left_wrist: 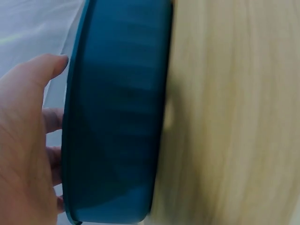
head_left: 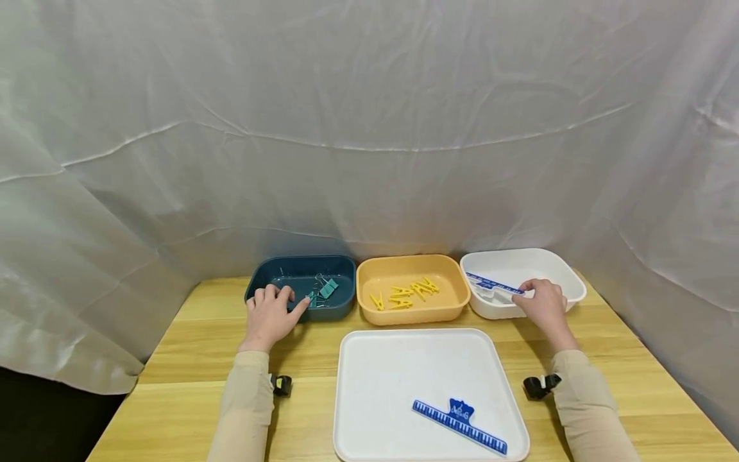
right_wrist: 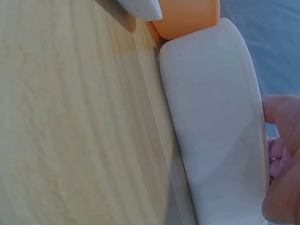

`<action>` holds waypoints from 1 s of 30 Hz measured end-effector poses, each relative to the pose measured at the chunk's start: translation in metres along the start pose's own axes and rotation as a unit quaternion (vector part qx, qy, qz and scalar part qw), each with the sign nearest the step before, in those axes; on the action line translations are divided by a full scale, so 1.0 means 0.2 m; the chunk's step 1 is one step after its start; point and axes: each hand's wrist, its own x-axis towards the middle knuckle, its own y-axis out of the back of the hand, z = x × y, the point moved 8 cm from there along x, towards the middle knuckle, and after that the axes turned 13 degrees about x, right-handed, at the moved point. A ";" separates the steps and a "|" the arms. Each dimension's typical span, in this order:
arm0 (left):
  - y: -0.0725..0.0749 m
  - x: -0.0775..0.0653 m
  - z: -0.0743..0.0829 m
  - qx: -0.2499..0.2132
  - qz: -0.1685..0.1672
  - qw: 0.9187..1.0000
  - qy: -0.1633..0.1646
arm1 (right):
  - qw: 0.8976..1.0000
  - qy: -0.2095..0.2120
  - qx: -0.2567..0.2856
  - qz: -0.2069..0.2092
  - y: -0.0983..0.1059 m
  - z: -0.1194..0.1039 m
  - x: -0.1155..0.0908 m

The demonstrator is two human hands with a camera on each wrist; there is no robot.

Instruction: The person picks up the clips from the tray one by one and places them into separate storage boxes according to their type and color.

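Observation:
My left hand [head_left: 270,317] reaches over the near rim of a dark teal bin [head_left: 277,264], its thumb extended towards teal binder clips [head_left: 328,289] inside. In the left wrist view, the fingers hang loosely behind the bin's wall [left_wrist: 117,112], and their tips are partly hidden. At the white bin [head_left: 485,311], my right hand [head_left: 545,307] pinches the right end of a blue-and-white piano-key page clip [head_left: 496,284]. The right wrist view shows the thumb [right_wrist: 281,110] at the bin's rim, with the clip hidden. A similar blue page clip [head_left: 460,427] lies on a white tray [head_left: 392,366].
Between the two bins stands a yellow-orange bin [head_left: 369,266] with several yellow clothespins [head_left: 424,287]. All three bins line up at the back of the wooden table [head_left: 190,359], against a grey curtain [head_left: 369,186]. The tray lies in front of the middle bin.

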 end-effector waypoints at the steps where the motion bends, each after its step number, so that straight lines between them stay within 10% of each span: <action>1: -0.01 0.00 0.00 -0.001 -0.007 1.000 0.000 | 1.000 0.000 0.000 -0.001 0.00 0.00 0.00; 30: -0.06 0.00 0.01 -0.015 -0.023 1.000 -0.001 | 0.992 -0.062 -0.055 -0.098 -0.03 0.01 0.04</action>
